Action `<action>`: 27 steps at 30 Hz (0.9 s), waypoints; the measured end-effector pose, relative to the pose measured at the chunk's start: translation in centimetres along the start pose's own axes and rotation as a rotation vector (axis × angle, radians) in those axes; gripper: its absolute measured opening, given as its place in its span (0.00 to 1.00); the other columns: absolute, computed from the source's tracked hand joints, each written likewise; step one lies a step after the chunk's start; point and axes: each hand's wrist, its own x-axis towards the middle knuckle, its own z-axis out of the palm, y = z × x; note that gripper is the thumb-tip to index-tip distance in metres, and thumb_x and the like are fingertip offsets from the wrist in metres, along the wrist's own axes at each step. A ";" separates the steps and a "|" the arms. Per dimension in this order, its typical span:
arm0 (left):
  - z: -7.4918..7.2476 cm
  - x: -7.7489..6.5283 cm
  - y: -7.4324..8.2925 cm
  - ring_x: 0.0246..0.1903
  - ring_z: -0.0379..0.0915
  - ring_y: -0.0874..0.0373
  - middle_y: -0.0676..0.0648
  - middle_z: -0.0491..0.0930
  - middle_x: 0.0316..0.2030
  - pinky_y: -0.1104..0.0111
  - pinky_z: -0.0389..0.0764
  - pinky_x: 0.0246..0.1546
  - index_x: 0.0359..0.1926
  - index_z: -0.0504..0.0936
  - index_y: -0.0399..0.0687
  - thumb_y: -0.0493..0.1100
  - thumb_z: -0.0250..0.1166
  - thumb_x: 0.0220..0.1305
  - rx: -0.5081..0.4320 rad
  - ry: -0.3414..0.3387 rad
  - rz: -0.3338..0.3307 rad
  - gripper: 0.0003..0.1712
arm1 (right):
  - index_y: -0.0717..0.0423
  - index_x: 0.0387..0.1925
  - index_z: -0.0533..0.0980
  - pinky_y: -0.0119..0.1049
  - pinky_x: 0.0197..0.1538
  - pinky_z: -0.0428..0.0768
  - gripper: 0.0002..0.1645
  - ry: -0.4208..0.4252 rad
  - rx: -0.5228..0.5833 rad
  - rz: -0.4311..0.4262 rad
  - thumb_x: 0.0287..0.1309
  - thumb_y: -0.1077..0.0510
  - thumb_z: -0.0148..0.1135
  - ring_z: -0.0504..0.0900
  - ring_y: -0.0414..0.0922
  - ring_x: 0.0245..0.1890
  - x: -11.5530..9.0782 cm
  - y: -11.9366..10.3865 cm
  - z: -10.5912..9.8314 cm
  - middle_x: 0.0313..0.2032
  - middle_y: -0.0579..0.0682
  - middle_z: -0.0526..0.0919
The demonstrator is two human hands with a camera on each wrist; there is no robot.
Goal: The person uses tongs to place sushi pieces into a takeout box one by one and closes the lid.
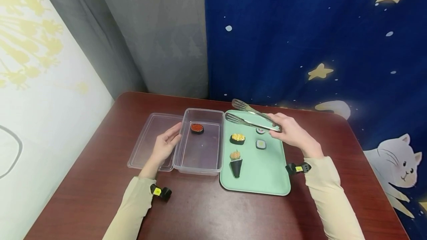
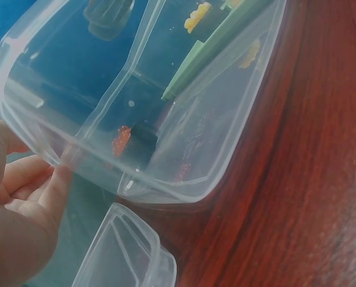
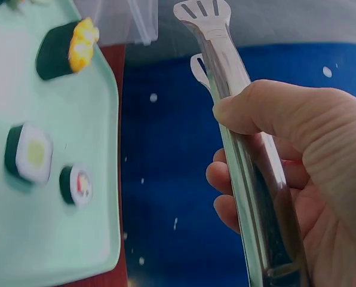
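My right hand [image 1: 293, 132] grips metal tongs [image 3: 226, 78], their slotted tips apart with nothing between them, above the far end of the green tray [image 1: 260, 173]. On that tray lie a gunkan with yellow topping [image 1: 237, 138], a black cone-shaped hand roll [image 1: 236, 167], a sushi roll with a pale green centre [image 3: 33, 153] and a smaller roll [image 3: 76, 184] with a pink and white centre. My left hand [image 1: 164, 146] touches the left wall of a clear plastic box [image 1: 200, 171] with its fingers. Inside the box sits a gunkan with red roe [image 1: 197, 128].
A clear lid [image 1: 143, 140] lies left of the box, partly under my left hand. The box and tray stand side by side on a reddish-brown table [image 1: 200, 210]. Grey and dark blue curtains [image 1: 260, 47] hang behind the table's far edge.
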 end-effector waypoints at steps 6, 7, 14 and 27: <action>0.0 -0.1 0.0 0.62 0.62 0.43 0.35 0.64 0.63 0.79 0.70 0.55 0.59 0.68 0.25 0.25 0.56 0.62 -0.008 0.003 -0.002 0.24 | 0.72 0.56 0.69 0.39 0.31 0.81 0.32 0.046 0.016 0.024 0.48 0.68 0.67 0.76 0.47 0.31 -2.3 1.5 -0.3 0.40 0.60 0.77; 0.0 -0.1 0.0 0.62 0.62 0.44 0.35 0.64 0.63 0.79 0.70 0.55 0.59 0.67 0.25 0.25 0.56 0.62 -0.010 0.003 -0.004 0.24 | 0.72 0.56 0.70 0.39 0.31 0.82 0.32 0.053 0.022 0.029 0.47 0.69 0.67 0.77 0.48 0.32 -2.6 1.8 -0.3 0.40 0.60 0.77; 0.1 0.1 -0.2 0.62 0.62 0.43 0.34 0.65 0.63 0.78 0.70 0.56 0.59 0.68 0.25 0.24 0.56 0.61 -0.005 0.005 0.007 0.24 | 0.69 0.53 0.72 0.34 0.28 0.79 0.31 0.079 -0.021 0.087 0.44 0.67 0.69 0.77 0.44 0.28 -5.3 3.5 -0.1 0.34 0.56 0.77; 0.0 0.1 -0.3 0.61 0.62 0.43 0.34 0.65 0.63 0.78 0.70 0.56 0.59 0.68 0.24 0.23 0.56 0.60 -0.012 0.013 0.009 0.24 | 0.69 0.52 0.72 0.35 0.27 0.76 0.29 0.044 -0.019 0.181 0.45 0.67 0.69 0.74 0.43 0.26 -7.9 5.8 1.5 0.32 0.56 0.77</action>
